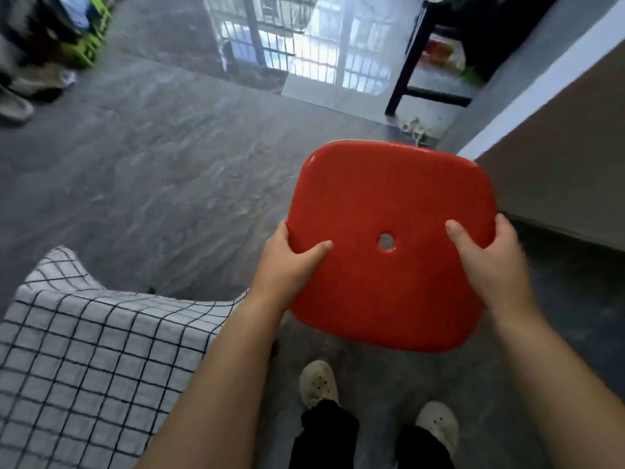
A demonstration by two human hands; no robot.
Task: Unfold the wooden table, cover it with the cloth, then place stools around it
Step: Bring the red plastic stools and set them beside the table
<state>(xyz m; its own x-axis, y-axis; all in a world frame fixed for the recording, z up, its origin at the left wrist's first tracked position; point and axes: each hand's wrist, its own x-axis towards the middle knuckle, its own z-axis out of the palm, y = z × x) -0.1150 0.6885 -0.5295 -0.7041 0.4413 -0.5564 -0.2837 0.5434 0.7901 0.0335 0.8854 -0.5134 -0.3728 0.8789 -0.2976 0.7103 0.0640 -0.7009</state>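
I hold a red plastic stool (pixel 389 198) by its square seat, which has a small round hole near its middle. My left hand (pixel 287 265) grips the seat's left edge and my right hand (pixel 490 262) grips its right edge, thumbs on top. The stool's legs are hidden under the seat. It hangs above the grey floor, in front of my feet. At the lower left, the white cloth with a black grid (pixel 84 350) covers the table, whose wood is hidden; one cloth corner hangs down.
A brown wall with a pale border (pixel 558 157) runs along the right. A black metal frame (pixel 411 59) stands at the back right beside a bright barred doorway. Shoes (pixel 13 103) and a green crate (pixel 91 38) lie at the back left. Grey floor stretches ahead.
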